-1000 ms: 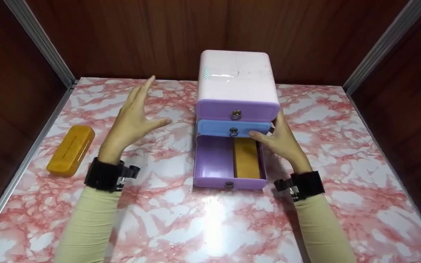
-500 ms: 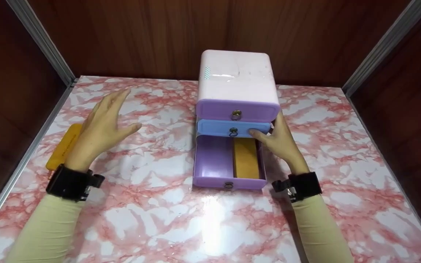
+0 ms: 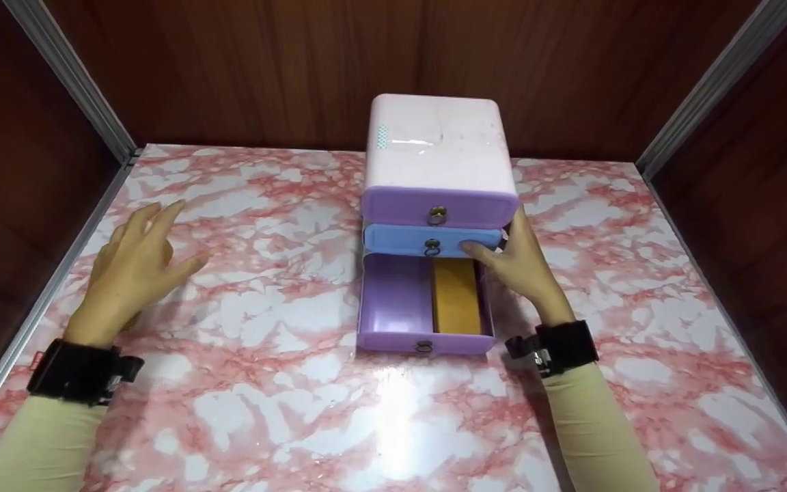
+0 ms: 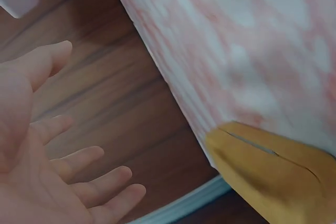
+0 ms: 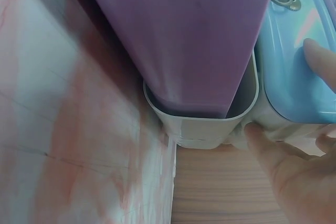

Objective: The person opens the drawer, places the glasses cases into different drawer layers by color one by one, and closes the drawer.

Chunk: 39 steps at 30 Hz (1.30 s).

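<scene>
A small drawer organizer (image 3: 434, 147) with a pale pink shell stands right of centre in the head view. My right hand (image 3: 527, 266) holds its right side, thumb on the blue drawer front (image 3: 393, 239) and fingers along the shell. The blue drawer is pushed in. Below it the purple bottom drawer (image 3: 387, 342) is pulled out, with a yellow oblong block (image 3: 457, 297) along its right side. At the left, my left hand (image 3: 123, 273) hovers over a yellow glasses case (image 4: 273, 174), fingers spread and apart from it. Most of the case is hidden by that hand in the head view.
Red-and-white marbled table (image 3: 277, 383) lies under everything. Dark wood-patterned panels (image 3: 250, 68) enclose the back and both sides, with metal frame strips at the corners. The top purple drawer (image 3: 407, 205) is pushed in.
My left hand has moved left and toward me, from beside the organizer to over the yellow glasses case. The right hand has kept its hold on the organizer.
</scene>
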Available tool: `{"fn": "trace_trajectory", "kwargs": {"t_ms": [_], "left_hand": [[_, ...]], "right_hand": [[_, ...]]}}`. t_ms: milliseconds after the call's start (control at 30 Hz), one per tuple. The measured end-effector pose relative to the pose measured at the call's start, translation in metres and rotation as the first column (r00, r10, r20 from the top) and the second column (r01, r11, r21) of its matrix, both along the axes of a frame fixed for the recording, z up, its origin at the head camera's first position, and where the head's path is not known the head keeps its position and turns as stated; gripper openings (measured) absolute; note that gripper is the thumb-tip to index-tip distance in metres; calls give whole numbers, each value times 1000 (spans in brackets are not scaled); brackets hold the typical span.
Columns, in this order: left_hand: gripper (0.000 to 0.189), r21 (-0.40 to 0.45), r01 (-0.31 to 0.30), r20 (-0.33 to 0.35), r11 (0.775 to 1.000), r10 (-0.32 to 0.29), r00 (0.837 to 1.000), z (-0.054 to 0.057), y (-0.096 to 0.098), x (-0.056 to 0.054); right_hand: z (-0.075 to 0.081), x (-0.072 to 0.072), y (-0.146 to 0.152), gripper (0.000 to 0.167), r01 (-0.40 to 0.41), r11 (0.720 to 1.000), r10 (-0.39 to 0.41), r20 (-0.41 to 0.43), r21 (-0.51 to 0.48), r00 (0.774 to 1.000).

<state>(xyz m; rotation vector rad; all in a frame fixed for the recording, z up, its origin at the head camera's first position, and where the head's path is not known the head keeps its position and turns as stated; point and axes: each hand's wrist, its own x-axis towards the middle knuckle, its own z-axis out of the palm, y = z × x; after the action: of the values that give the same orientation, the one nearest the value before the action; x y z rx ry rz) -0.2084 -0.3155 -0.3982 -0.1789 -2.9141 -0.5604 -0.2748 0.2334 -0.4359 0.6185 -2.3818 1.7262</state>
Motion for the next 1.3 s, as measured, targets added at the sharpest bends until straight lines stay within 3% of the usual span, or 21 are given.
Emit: {"fn": "trace_trajectory", "kwargs": {"t_ms": [267,500,767,1300], "left_hand": [[91,-8,-52,123,999,53,991,-15,-32,10],[84,0,-73,124,997,72,990,-30,-47,24],[89,-6,-104,172,995,104,980,-42,-57,39],[99,11,-125,299,992,116,947,-51,-68,44]], "right_hand": [[2,1,0,81,1,1000,-1,-1,6,1000],[1,1,0,84,3,1000,-3,4,18,1000],[0,0,0,83,5,1000,-6,7,21,1000],[-2,0,2,83,14,999,-14,-1,32,1000]]}}
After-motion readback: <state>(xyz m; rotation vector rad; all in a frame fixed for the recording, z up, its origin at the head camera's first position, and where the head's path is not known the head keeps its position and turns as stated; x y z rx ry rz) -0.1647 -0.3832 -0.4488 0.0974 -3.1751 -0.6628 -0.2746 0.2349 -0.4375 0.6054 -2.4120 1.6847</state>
